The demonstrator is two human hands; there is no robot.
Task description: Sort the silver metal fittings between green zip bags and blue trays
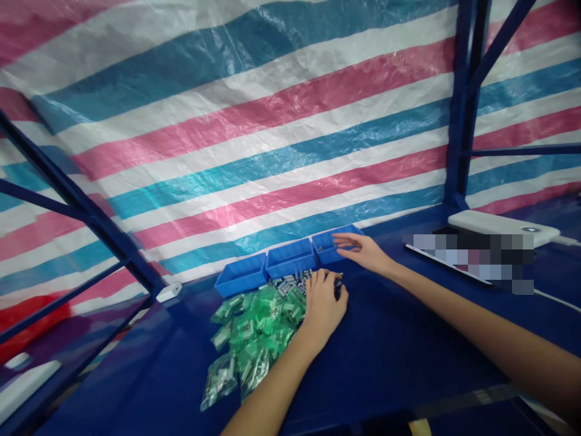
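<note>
"Three open blue plastic bins (290, 267): what lies before them?"

"Loose silvery rod-like pieces (285, 284) beside green-tinted plastic packets (245, 328). Left hand (323, 300) half-curled at the pieces, contents hidden; right hand (367, 252) spread at the rightmost bin, apparently empty."

"Hazard?"

"A careless sweep might mix pieces with packets."

"Setting?"

"Dark-blue tabletop (408, 333); striped plastic sheeting (272, 139) behind."

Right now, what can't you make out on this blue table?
In the head view:
Beneath the left hand: hidden by the hand itself.
Rightmost blue bin: partly covered by the right hand.
Green plastic packets: exact contents too small and blurred.
Flat device: top masked by pixelation.
Right forearm: cut off by the right edge.
</note>
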